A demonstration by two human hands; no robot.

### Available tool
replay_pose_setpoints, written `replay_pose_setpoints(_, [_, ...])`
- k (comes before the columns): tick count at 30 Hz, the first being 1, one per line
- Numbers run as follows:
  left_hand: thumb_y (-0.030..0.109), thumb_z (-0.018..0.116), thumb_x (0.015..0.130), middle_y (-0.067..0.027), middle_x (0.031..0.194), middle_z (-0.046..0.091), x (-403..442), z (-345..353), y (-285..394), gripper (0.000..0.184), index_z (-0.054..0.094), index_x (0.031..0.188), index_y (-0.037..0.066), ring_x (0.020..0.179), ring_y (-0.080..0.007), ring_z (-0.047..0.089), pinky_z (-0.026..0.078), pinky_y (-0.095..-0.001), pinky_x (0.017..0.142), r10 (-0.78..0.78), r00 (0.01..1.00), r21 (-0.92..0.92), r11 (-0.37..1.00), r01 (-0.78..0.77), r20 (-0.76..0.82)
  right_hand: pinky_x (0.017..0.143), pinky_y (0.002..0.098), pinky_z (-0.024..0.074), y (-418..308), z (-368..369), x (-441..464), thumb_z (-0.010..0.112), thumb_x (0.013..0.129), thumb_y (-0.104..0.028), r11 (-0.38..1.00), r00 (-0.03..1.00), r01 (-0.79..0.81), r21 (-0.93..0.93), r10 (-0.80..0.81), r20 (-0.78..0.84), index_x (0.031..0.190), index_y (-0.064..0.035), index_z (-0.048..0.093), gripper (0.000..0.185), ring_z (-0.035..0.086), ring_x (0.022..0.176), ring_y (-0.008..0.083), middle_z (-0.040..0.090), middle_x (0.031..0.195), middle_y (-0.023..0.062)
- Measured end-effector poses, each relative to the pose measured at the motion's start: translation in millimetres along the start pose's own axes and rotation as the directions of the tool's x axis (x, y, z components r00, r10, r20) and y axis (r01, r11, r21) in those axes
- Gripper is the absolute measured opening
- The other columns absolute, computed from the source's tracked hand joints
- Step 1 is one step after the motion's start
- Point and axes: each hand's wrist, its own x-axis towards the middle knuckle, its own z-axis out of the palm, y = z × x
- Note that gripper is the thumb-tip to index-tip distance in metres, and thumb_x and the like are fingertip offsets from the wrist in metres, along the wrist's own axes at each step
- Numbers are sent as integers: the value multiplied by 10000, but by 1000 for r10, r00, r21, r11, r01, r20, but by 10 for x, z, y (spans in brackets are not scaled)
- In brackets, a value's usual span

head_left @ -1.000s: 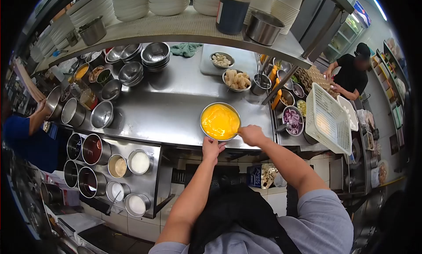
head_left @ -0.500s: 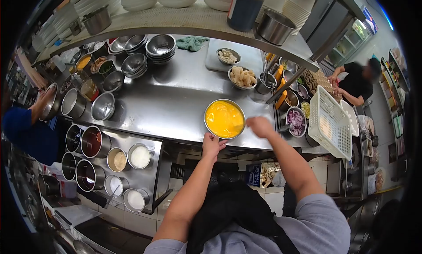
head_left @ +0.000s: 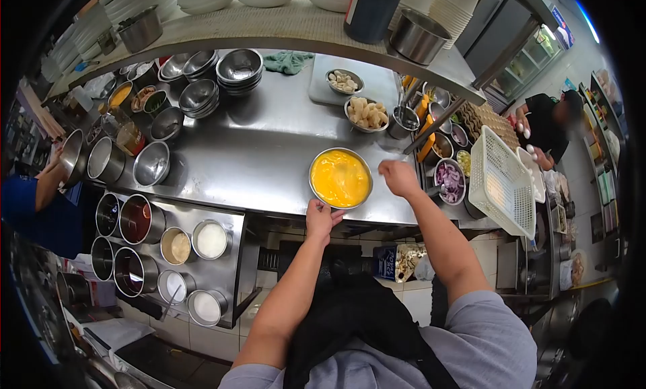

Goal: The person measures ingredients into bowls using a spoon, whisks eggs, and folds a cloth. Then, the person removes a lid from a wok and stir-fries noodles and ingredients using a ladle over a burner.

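A round metal bowl of yellow beaten egg (head_left: 340, 179) sits on the steel counter near its front edge. My left hand (head_left: 323, 220) grips the bowl's near rim, with fingers reaching underneath. Just to the right of the bowl, my right hand (head_left: 400, 178) is closed, knuckles up. A pale, motion-blurred streak shows beyond its fingers; whatever it holds is too smeared to name. Behind the bowl stands a metal bowl of pale beige chunks (head_left: 367, 114), and farther back a smaller bowl of whitish pieces (head_left: 344, 82) rests on a white cutting board (head_left: 380, 93).
Stacked metal bowls (head_left: 239, 71) stand at the back left. Pots of sauces and powders (head_left: 141, 219) fill a lower left table. A white plastic basket (head_left: 501, 184) and chopped red onion (head_left: 449, 180) are on the right. An overhead shelf (head_left: 282, 25) crosses above; co-workers stand at both sides.
My right hand has lifted a little away from the bowl's right rim. My left hand keeps its grip. The right co-worker's hands have moved apart, and the view has shifted slightly.
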Motion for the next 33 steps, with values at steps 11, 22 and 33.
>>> replay_pose_setpoints(11, [97,451,1023,-181,1055,562,21,11,56,106,360,1063,61,877,-284,707,598,-339,677,-18,1000,10,1000,18,-20,690,502,517,-157,218,-288,494,870,-163,974,974,197,-116,-181,140,976,-135,672,210,665,793,378,685,806,175])
replay_pose_setpoints(22, [56,454,1005,-165,1040,567,60,-24,-3,93,374,1049,75,858,-295,711,597,-339,672,-18,999,14,1000,18,-34,756,498,520,-49,214,-205,525,853,-185,980,984,-178,-86,180,15,1002,-150,674,214,667,880,362,710,927,119])
replay_pose_setpoints(33, [60,448,1009,-141,1019,534,108,-9,-19,91,375,1064,54,829,-284,711,598,-338,649,-34,999,-10,999,34,-33,786,491,507,225,143,-143,520,867,-204,991,996,24,135,-35,80,963,-173,687,195,665,888,376,703,909,156])
